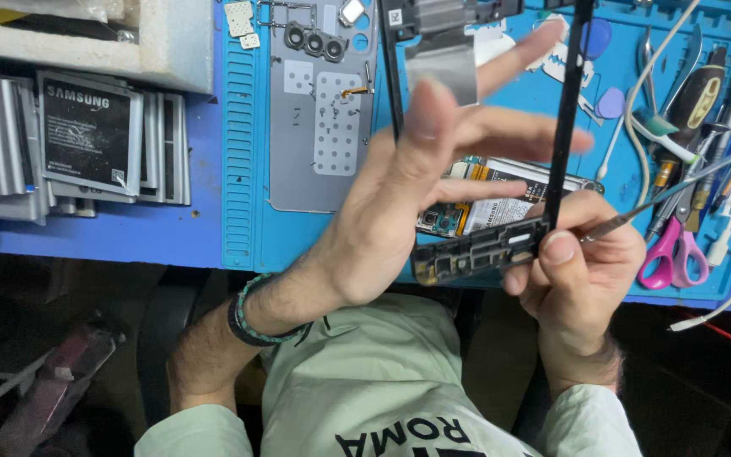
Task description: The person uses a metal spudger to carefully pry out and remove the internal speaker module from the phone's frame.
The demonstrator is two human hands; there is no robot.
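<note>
Black plastic phone mid-frame point(501, 228), thin open rectangle with a populated bottom strip, is held upright above the front edge of the blue silicone repair mat point(243, 169). Right hand point(581, 262) pinches its lower corner, thumb on the strip, and the same fingers also clamp slim metal tweezers point(636, 216) that point off toward 3 o'clock. Left hand point(416, 182) sits at 9 o'clock of the frame, fingers spread and open, gripping nothing; whether the palm touches the frame I cannot tell.

Risks, as I judge them:
- One-corner grip on a thin frame: it can twist or flex, and the long side rail looks easy to bend.
- Tweezers share the grip, so a shift of the fingers could drag the tip across the strip's parts.
- If the frame slips, it lands on the opened phone body with battery and exposed board point(501, 203) directly beneath.

Around it: grey metal back plate with loose screws point(323, 127) at 10 o'clock; stack of flat grey phone batteries point(86, 135) at 9 o'clock, off the mat; pink-handled scissors point(674, 254) and a crowded pile of screwdrivers and picks point(704, 101) at 3 o'clock, white cable point(725, 305) trailing across them. The tool pile crowds the right hand's side.
</note>
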